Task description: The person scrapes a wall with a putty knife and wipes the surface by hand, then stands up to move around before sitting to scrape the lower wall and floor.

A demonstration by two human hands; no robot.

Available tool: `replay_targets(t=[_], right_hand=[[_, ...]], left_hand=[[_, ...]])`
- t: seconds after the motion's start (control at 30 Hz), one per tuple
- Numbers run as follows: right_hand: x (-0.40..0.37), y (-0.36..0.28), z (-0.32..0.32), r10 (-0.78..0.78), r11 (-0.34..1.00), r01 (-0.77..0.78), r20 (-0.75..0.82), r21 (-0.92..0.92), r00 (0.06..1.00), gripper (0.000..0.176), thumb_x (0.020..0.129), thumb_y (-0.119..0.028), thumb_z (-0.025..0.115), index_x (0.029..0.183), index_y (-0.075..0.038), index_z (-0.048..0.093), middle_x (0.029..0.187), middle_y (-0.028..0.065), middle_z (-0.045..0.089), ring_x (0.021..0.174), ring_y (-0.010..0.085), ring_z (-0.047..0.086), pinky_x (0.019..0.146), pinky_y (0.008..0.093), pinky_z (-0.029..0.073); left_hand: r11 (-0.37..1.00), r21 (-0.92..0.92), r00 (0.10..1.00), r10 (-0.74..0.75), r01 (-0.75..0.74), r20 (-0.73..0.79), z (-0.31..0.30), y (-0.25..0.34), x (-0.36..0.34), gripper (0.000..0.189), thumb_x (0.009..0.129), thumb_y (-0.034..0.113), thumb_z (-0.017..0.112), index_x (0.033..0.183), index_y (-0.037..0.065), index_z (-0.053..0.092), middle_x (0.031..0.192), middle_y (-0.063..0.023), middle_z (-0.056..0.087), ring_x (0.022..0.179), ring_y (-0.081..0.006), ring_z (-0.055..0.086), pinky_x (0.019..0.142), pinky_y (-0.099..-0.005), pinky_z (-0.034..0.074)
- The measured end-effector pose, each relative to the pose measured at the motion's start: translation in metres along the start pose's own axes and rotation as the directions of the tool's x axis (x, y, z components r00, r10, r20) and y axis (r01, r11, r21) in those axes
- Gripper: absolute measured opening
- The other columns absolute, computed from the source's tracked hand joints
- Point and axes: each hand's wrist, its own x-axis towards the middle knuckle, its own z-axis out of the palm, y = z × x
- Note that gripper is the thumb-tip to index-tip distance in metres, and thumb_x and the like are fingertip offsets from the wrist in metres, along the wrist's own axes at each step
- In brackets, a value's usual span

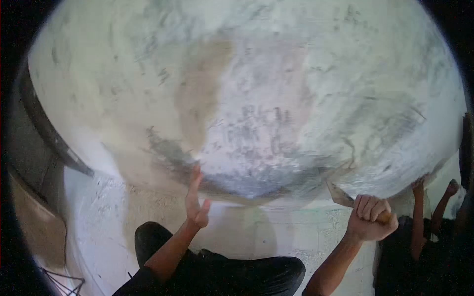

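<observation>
A large, pale rounded surface (266, 113) with scuffs, dark smears and a brownish patch fills the upper view. At its lower edge my left hand (196, 204) is raised with fingers stretched out, fingertips right at the surface and nothing in the palm. My right hand (369, 219) is wrapped round the wooden handle of a scraper (339, 193). The scraper's flat blade points up and left, its tip overlapping the lower right part of the surface. Both hands are below the curved underside, the right one farther out.
Another person's hand (418, 183) reaches to the surface at the far right, with dark clothing below. My legs (222, 274) are folded on a whitish, debris-specked floor (266, 232). A brown board-like piece (37, 224) stands at the left, near thin dark rods (64, 281).
</observation>
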Motion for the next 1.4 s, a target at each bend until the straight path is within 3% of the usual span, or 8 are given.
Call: replay_targets(t=[0.3,0.5,0.73,0.87,1.17,1.27,1.3,1.4], right_hand=[[-0.063,0.028,0.077,0.066,0.998,-0.068,-0.101,-0.016,0.993,0.04,0.087,-0.033,0.038,0.054,-0.01,0.036,0.041,0.0023,0.03,0.035,0.0105,0.024,0.038,0.0278,0.023],[-0.038,0.023,0.115,-0.04,0.999,0.048,-0.321,0.016,0.946,0.04,0.09,-0.026,0.038,0.054,-0.013,0.028,0.043,-0.0013,0.025,0.035,0.008,0.015,0.036,0.0257,0.017],[0.015,0.028,0.129,-0.173,0.968,0.209,-0.239,0.137,0.956,0.039,0.089,-0.027,0.038,0.053,-0.015,0.028,0.041,-0.0037,0.02,0.036,0.0081,0.013,0.035,0.0261,0.014],[0.02,0.096,0.15,0.041,0.984,0.0,-0.225,0.179,0.973,0.039,0.087,-0.028,0.04,0.053,-0.017,0.025,0.043,-0.0055,0.02,0.037,0.0058,0.014,0.034,0.0233,0.016],[-0.003,0.066,0.164,0.005,0.941,0.156,-0.471,0.302,0.882,0.039,0.089,-0.031,0.036,0.054,-0.017,0.024,0.045,-0.0061,0.019,0.037,0.0061,0.016,0.036,0.0232,0.016],[-0.003,0.092,0.186,-0.139,0.982,0.187,-0.64,0.007,0.755,0.042,0.089,-0.034,0.038,0.053,-0.017,0.024,0.045,-0.0054,0.019,0.037,0.0059,0.017,0.037,0.0227,0.016],[-0.006,0.112,0.167,0.047,0.99,0.003,-0.346,0.144,0.937,0.041,0.089,-0.034,0.037,0.053,-0.017,0.024,0.045,-0.0048,0.017,0.037,0.0071,0.017,0.037,0.0232,0.017],[-0.023,0.071,0.164,-0.176,0.958,0.257,-0.444,0.129,0.878,0.041,0.088,-0.032,0.036,0.054,-0.015,0.023,0.045,-0.004,0.016,0.038,0.0088,0.015,0.038,0.0254,0.017]], left_hand=[[0.667,0.744,0.97,0.208,-0.048,-0.124,0.01,-0.039,0.074,0.069,0.085,0.032,0.052,0.142,0.005,0.023,0.144,-0.0329,0.004,0.135,-0.0465,0.003,0.103,-0.0623,-0.001],[0.632,0.706,0.945,0.265,-0.319,0.189,0.036,-0.014,0.081,0.061,0.083,0.045,0.053,0.139,0.029,0.035,0.148,-0.0122,0.022,0.138,-0.0302,0.014,0.105,-0.0611,-0.002],[0.63,0.628,0.876,0.195,-0.456,0.44,0.009,-0.008,0.073,0.056,0.082,0.036,0.059,0.133,0.019,0.045,0.146,-0.0143,0.024,0.137,-0.0331,0.014,0.106,-0.0586,0.003],[0.918,0.355,0.973,0.217,-0.176,-0.079,-0.014,-0.007,0.064,0.068,0.085,0.034,0.054,0.141,0.007,0.026,0.146,-0.0244,0.016,0.136,-0.0397,0.014,0.106,-0.0586,0.007],[0.965,0.185,0.969,0.21,-0.184,-0.13,-0.044,-0.005,0.069,0.071,0.087,0.036,0.039,0.144,0.004,0.011,0.147,-0.0259,0.009,0.137,-0.0381,0.007,0.109,-0.0507,0.005],[0.967,0.168,0.966,0.218,-0.194,-0.141,-0.048,-0.009,0.069,0.071,0.087,0.038,0.038,0.144,0.004,0.012,0.147,-0.0256,0.011,0.137,-0.0377,0.008,0.109,-0.0507,0.006],[0.967,0.161,0.968,0.218,-0.196,-0.128,-0.049,-0.008,0.067,0.071,0.087,0.038,0.038,0.144,0.004,0.012,0.147,-0.0256,0.011,0.137,-0.0377,0.008,0.109,-0.0507,0.006],[0.971,0.152,0.959,0.214,-0.187,-0.185,-0.048,-0.014,0.076,0.069,0.088,0.039,0.037,0.143,0.004,0.014,0.147,-0.0252,0.01,0.137,-0.0375,0.008,0.109,-0.0509,0.006]])
